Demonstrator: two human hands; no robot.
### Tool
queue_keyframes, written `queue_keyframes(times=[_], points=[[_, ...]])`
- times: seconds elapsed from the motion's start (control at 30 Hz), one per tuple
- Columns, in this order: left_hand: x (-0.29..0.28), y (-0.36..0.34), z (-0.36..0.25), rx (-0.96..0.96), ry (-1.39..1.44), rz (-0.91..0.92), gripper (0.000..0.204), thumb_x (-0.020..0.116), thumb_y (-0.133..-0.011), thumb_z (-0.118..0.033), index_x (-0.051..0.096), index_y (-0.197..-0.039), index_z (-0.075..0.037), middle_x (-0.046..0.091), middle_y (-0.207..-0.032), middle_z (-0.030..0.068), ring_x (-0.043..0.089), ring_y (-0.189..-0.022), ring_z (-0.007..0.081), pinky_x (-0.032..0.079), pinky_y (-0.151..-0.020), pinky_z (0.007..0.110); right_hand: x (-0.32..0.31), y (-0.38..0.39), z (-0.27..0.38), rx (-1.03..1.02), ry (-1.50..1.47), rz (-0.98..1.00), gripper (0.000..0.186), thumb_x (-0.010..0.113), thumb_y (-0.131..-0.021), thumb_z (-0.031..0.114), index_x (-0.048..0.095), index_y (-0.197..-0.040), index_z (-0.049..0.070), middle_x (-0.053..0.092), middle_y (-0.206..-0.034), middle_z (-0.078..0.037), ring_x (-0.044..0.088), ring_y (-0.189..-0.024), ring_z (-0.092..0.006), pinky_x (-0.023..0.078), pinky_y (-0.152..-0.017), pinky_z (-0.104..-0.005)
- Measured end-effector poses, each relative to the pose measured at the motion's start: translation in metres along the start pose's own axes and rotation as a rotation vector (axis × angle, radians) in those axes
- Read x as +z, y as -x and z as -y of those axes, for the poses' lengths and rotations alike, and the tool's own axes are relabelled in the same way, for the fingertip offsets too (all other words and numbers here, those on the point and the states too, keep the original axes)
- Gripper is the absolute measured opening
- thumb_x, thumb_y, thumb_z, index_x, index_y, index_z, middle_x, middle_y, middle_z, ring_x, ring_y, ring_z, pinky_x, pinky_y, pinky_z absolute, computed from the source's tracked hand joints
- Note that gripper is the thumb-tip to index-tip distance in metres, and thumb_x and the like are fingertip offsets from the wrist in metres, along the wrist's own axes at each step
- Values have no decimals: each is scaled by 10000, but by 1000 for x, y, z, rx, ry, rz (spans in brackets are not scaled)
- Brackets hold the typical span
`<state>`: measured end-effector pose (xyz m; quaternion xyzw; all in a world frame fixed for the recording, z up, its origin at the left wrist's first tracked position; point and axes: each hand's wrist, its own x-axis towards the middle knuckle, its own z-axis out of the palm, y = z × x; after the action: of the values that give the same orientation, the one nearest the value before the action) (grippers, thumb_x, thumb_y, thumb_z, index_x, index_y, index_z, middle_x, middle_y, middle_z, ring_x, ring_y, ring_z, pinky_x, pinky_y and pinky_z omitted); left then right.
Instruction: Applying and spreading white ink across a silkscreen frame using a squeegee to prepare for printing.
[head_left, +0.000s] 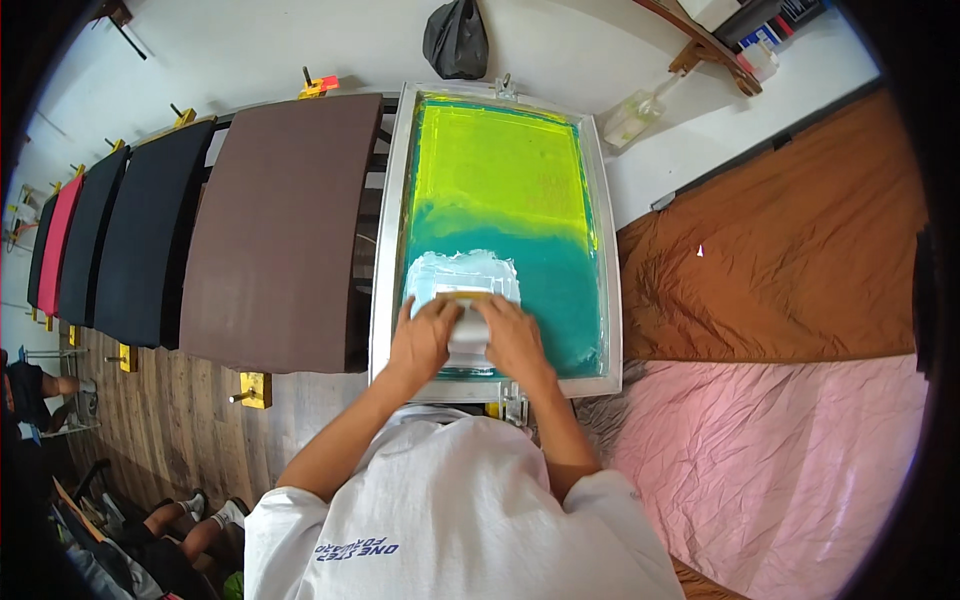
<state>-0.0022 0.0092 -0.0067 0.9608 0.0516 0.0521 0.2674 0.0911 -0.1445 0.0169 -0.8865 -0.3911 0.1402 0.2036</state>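
Note:
A silver-framed printing screen [388,235] lies in front of me, its mesh teal in the lower half and yellow-green in the upper. White ink [465,266] covers a patch at the mesh's near left. Over that patch, my left hand [424,335] and my right hand [512,337] both grip a small squeegee [465,296], one at each side. Its yellowish top edge shows between them, while the fingers hide part of its body. Metal hinge clamps [512,403] hold the frame at its near edge.
To the left, a brown fabric-covered board [280,230] and several dark or pink ones stand in a row. Brown cloth [770,240] and pink cloth [770,450] hang at the right. A black plastic bag [456,42] hangs on the far wall. Another person's legs [200,530] show at lower left.

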Motion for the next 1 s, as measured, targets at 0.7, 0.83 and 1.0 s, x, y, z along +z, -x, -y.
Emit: queue_keyframes(times=[0.7,0.83,1.0], points=[[-7,-23,5,-52,32,93,489,574,-714,95,609,-1164,-94,660,-1154,96,605,-1139,294,342,-1080,592,-12,-21,-9,15,-26,93,564,603,-656,-122,593,-1198,38,597,-1209,-151,564,-1134,-371,482,-935,-453],[0,28,-16,-7,-9,107,535,596,-731,76,566,-1243,-77,590,-1295,123,555,-1235,280,315,-1110,575,0,33,7,-47,-51,-40,457,606,-701,-93,580,-1139,34,561,-1175,-142,555,-1134,-342,486,-859,-460],[-8,65,-32,-42,50,195,508,643,-726,23,578,-1222,-61,628,-1220,145,609,-1163,306,312,-1108,586,1,72,27,20,-126,54,509,597,-676,-104,595,-1164,39,580,-1212,-137,562,-1137,-354,478,-904,-461]])
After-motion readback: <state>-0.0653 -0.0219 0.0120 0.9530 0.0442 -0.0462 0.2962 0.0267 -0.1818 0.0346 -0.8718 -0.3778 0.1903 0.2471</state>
